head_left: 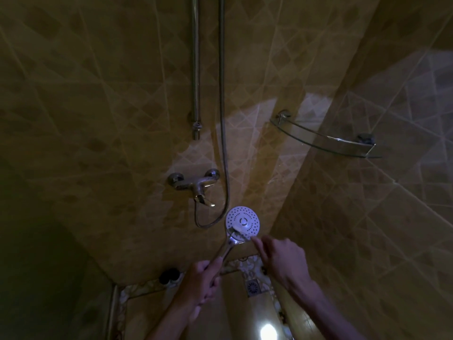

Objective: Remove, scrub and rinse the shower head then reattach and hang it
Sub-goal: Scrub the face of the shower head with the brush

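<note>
The shower head (245,218) is a round white face with many small holes on a chrome handle, held face up in front of the tiled wall. My left hand (202,278) grips the lower end of the handle. My right hand (282,256) holds a small white brush (241,230) whose head lies on the lower edge of the white face. The metal hose (223,119) runs down the wall, loops under the mixer tap (193,184) and reaches the tap's underside.
A vertical chrome rail (195,69) is fixed to the wall left of the hose. A glass corner shelf (323,137) sits at the right. A floor drain (252,287) and a dark round object (169,276) lie below. The room is dim.
</note>
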{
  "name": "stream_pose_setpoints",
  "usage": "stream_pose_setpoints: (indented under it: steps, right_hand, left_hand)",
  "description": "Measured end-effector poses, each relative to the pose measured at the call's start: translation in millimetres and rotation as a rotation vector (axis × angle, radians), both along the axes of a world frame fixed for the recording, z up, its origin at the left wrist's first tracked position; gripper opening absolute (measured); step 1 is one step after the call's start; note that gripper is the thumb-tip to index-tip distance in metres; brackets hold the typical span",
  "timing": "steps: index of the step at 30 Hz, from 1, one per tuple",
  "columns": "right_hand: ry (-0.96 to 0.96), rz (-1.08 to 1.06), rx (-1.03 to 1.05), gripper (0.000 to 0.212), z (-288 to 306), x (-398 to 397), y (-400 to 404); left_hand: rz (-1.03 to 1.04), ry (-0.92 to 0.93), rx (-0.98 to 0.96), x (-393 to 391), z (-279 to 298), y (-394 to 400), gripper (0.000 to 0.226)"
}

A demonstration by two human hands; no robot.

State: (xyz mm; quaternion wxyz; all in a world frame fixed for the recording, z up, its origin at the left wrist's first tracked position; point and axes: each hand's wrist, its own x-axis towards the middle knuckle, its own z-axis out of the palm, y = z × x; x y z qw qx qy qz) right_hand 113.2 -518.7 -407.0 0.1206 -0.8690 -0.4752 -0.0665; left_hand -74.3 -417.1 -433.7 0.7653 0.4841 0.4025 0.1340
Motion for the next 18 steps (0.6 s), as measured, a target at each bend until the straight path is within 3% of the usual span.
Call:
stream_pose_setpoints:
  steps: [6,12,18]
  right_hand:
    - [-0.032,-0.094,0.034,0.058,29,32,22]
    - [-0.092,0.116,-0.042,0.056,19,-2,22]
    - [-0.023,-0.097,-0.002,0.057,31,37,39]
  left_hand:
    - [-0.023,-0.015,0.016,1,1,1,0.028]
    - [-0.006,-0.002,0.013,0,2,3,0.028]
    - [0.007,-0.023,0.010,1,1,1,0.026]
